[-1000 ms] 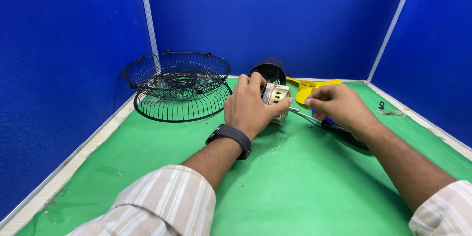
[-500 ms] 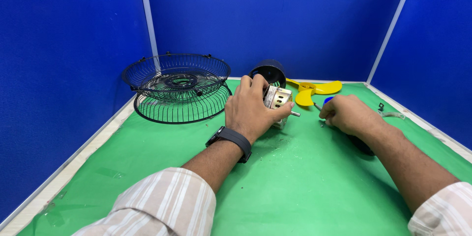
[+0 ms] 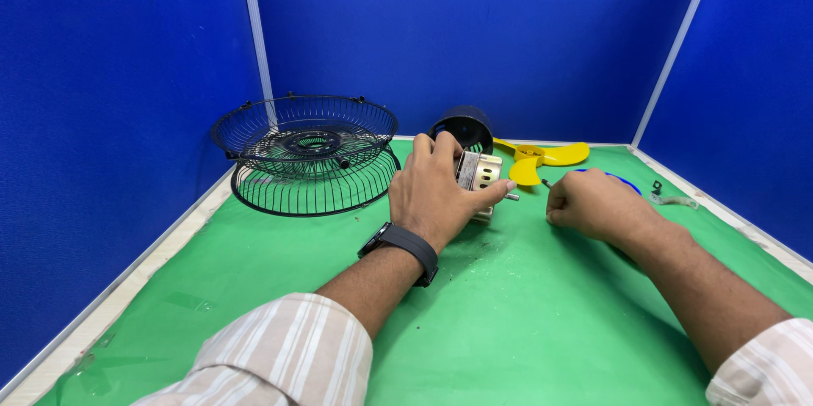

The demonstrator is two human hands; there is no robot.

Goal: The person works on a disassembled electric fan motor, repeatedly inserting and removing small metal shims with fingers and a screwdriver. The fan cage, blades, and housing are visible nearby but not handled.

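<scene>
**Fan motor held on the green desk**

In the head view we see no bin or box; the only hollow things are two black wire fan guards (image 3: 309,156), stacked at about 10 o'clock from the hands, and a black round housing (image 3: 464,128) lying open-mouthed at 12 o'clock. We cannot tell what, if anything, sits inside the housing.

The left hand (image 3: 434,190) lies over a small fan motor (image 3: 478,182), its fingers wrapped closed around the body. The motor is metal, pale gold and silver, boxy with small holes in its face, and a thin steel shaft sticks out toward 3 o'clock. It rests on the desk (image 3: 525,321) near the middle, just in front of the housing. A dark watch (image 3: 405,247) bands that wrist.

The right hand (image 3: 597,205) rests on the desk at 3 o'clock of the motor, fingers curled shut; a small dark tip pokes out at its top, too small to name. Beyond it lie a glossy yellow plastic fan blade (image 3: 542,160) and a small bent metal bracket (image 3: 671,198) at 2 o'clock. The desk cover is smooth green matting; blue panels wall it in.
</scene>
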